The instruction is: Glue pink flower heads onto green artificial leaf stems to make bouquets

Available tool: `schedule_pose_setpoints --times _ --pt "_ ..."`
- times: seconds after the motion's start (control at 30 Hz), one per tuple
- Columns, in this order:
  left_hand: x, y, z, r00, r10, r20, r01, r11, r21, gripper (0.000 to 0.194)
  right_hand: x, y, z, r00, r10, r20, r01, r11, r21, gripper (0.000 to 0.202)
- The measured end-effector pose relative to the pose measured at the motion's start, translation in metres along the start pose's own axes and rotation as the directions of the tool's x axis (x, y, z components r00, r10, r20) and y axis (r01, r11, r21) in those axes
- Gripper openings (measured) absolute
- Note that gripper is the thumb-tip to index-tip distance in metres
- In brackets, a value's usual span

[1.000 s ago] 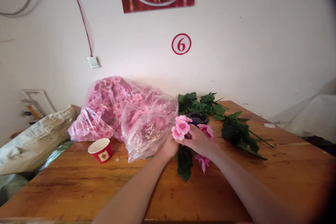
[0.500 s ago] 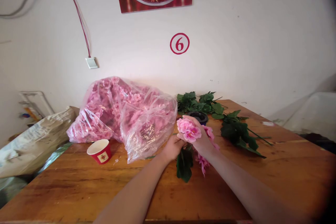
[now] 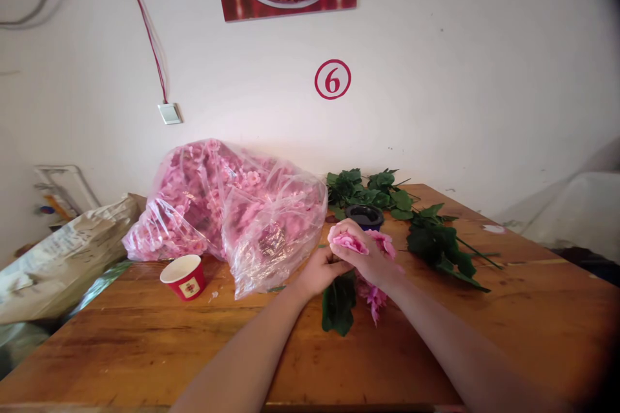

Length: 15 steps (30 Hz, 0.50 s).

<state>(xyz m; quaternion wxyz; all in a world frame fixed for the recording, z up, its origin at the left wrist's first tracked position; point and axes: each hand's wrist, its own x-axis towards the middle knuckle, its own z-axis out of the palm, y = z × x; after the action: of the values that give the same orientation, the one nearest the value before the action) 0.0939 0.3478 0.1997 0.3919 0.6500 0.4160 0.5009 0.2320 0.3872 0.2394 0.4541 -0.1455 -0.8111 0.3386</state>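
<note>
My right hand [image 3: 361, 255] curls over a pink artificial flower [image 3: 349, 241], with its fingers bent around the petals. Just below and to the left, my left hand [image 3: 320, 271] is closed, its fingertips tucked under the right hand around a leafy artificial flower spray. The part gripped there is hidden. Dark green leaves [image 3: 339, 306] of the spray hang beneath both hands. More pink blossoms [image 3: 375, 297] droop under my right wrist. Behind the hands stands a dark round bowl [image 3: 364, 215].
A clear plastic bag [image 3: 271, 232] full of pink blossoms lies at the back left. In front of it is a red and white paper cup [image 3: 184, 279]. Green leaf sprays [image 3: 443, 242] lie to the right and along the back of the wooden table [image 3: 508, 329].
My right hand's fingers have come up and folded over the pink flower, which now tilts and is partly covered. My left hand stays in nearly the same place.
</note>
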Motion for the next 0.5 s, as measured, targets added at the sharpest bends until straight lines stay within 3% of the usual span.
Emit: schedule_pose_setpoints --times 0.1,0.2,0.37,0.5 --pt "-0.001 0.007 0.000 0.991 0.131 -0.040 -0.129 0.990 0.057 0.031 0.000 0.004 0.008 0.999 -0.011 0.048 0.014 0.998 -0.061 0.013" --pt "-0.002 0.008 0.000 0.977 0.210 -0.049 -0.203 0.972 0.116 0.027 -0.001 0.010 0.013 0.998 -0.019 0.060 0.028 0.988 -0.152 0.013" --pt "0.000 0.004 0.000 0.980 0.194 -0.048 -0.182 0.967 0.178 0.019 -0.003 0.017 0.013 0.996 0.023 0.086 0.000 0.966 -0.257 0.013" --pt "0.001 0.004 -0.002 0.991 0.097 -0.088 -0.080 0.981 0.178 0.015 -0.002 0.011 0.010 0.994 -0.001 0.112 0.035 0.952 -0.305 0.012"
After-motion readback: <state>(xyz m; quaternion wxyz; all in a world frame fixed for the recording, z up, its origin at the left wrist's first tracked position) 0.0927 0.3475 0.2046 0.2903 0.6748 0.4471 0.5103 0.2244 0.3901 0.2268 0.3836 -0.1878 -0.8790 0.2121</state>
